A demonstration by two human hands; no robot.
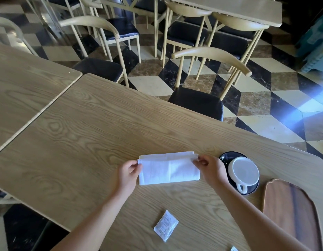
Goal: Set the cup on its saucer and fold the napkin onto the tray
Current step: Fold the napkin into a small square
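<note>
A white napkin [169,169] lies partly folded on the wooden table [102,127]. My left hand [127,173] pinches its upper left corner. At the upper right corner, my right hand [210,169] pinches the folded layers. To the right, a white cup [245,172] stands upright on a black saucer [225,157], its handle pointing toward me. A brown wooden tray [291,214] sits at the table's right near corner, with nothing on its visible part.
A small white sachet [165,225] lies on the table near me, and the corner of another [234,249] shows at the bottom edge. A second table [21,78] adjoins on the left. Chairs [198,102] stand along the far side over a checkered floor.
</note>
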